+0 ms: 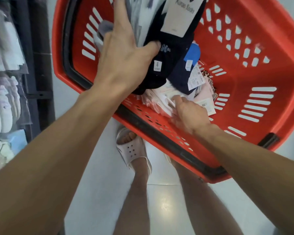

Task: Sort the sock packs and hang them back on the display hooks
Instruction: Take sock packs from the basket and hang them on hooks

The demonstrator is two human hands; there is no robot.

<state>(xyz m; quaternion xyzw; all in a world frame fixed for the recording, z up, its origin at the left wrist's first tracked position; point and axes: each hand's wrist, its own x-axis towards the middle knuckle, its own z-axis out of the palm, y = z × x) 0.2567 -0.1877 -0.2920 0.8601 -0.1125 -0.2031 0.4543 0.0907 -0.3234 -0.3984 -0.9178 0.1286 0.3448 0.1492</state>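
Red basket fills the upper frame, slotted walls, black handle folded along its near rim from 9 to 5 o'clock.

Left hand: closed on a bundle of sock packs held above the basket at 12 o'clock, thumb pressed across the front. Front pack is a black sock pack, white header card printed "Socks", small white price sticker near the toe, pale lettering on the fabric. Grey and white packs sit behind it in the same grip.

Right hand: fingers curled down into the loose pile on the basket floor at 3 o'clock from centre, touching a white and pink pack; blurred, cannot tell whether it has a firm grip.

Also in the basket: a navy pack with a blue card, tags and labels overlapping.

At 9 o'clock, display hooks carry pale sock packs in clear sleeves. Sandalled foot on white tile floor at 6 o'clock.
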